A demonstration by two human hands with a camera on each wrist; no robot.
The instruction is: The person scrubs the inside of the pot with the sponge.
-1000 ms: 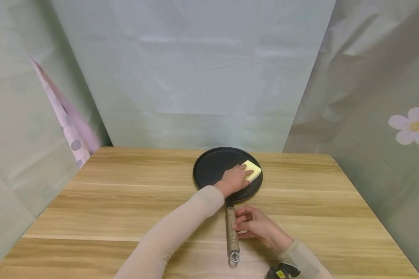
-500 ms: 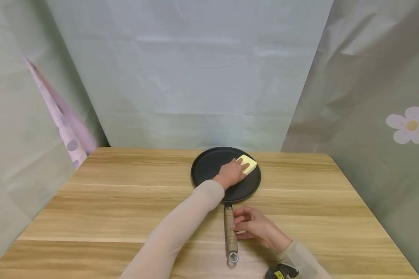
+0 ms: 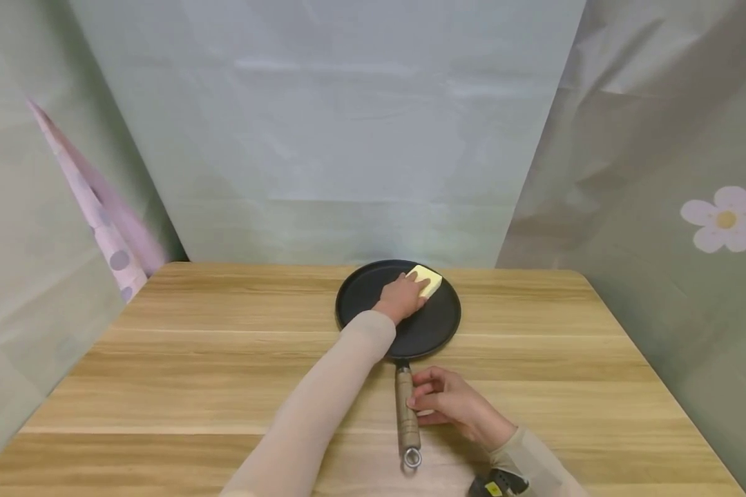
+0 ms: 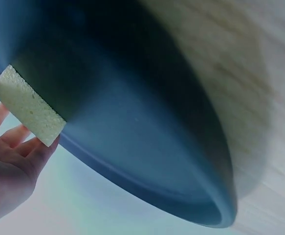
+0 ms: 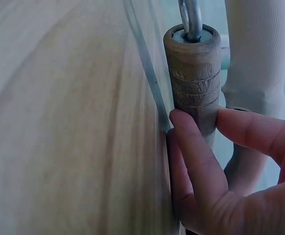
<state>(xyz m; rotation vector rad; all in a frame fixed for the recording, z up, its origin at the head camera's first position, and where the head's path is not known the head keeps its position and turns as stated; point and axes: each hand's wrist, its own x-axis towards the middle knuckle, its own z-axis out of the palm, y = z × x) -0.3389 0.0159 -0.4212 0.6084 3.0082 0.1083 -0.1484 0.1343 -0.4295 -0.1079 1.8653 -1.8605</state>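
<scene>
A round black frying pan (image 3: pixel 427 330) lies on the wooden table, its wooden handle (image 3: pixel 408 413) toward me. My left hand (image 3: pixel 398 298) holds a pale yellow sponge (image 3: pixel 432 279) against the pan's inner surface, near the far right rim. In the left wrist view, thumb and fingers grip the sponge (image 4: pixel 31 106) by its sides, with its dark underside on the pan. My right hand (image 3: pixel 463 407) pinches the handle from the right. The right wrist view shows the handle (image 5: pixel 193 73) between thumb and fingertips, close to the ringed end.
The wooden table (image 3: pixel 211 373) reaches back to a pale hanging sheet (image 3: pixel 348 138). More sheets hang at both sides, one with a flower print (image 3: pixel 726 219). My left sleeve (image 3: pixel 323 407) crosses over the table to the pan. A black device (image 3: pixel 497 484) sits at the right wrist.
My left hand has slid the sponge across the pan, away from me and to the left, toward the far rim. The right hand keeps its hold on the handle.
</scene>
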